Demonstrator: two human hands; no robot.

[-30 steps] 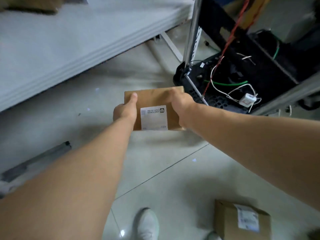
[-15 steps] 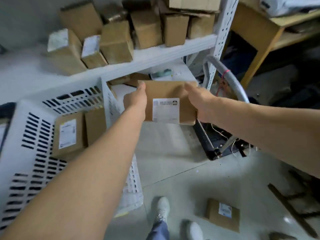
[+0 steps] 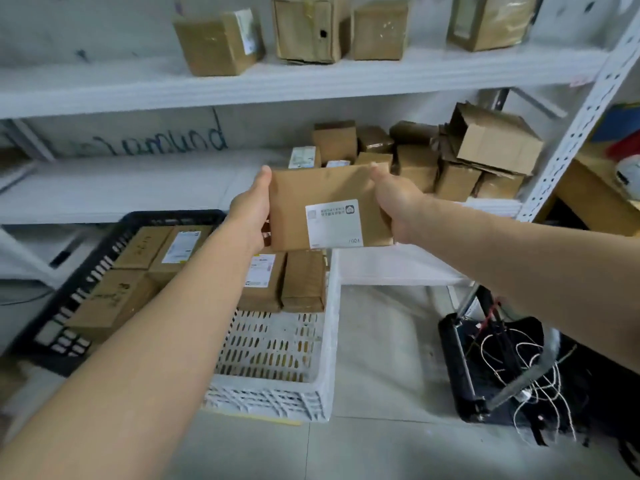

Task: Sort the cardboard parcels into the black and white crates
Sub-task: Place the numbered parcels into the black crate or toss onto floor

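Note:
I hold a flat brown cardboard parcel [image 3: 311,192] with a white label in both hands, raised above the far end of the white crate [image 3: 294,382]. My left hand [image 3: 251,211] grips its left edge, thumb on top. My right hand [image 3: 398,206] grips its right edge. The white crate stands on the floor and holds two parcels [image 3: 287,282] at its far end. To its left, the black crate [image 3: 104,237] holds several parcels; my left forearm hides part of it.
White metal shelving [image 3: 311,77] behind the crates carries several cardboard boxes on two levels, with a pile [image 3: 450,157] at the right. A black cart [image 3: 491,368] with loose wires stands on the floor at the right. A wooden table [image 3: 595,192] is at the far right.
The view has swung up from the floor to the shelving and crates. Both hands keep their grip on the parcel, which now hangs over the white crate's far end.

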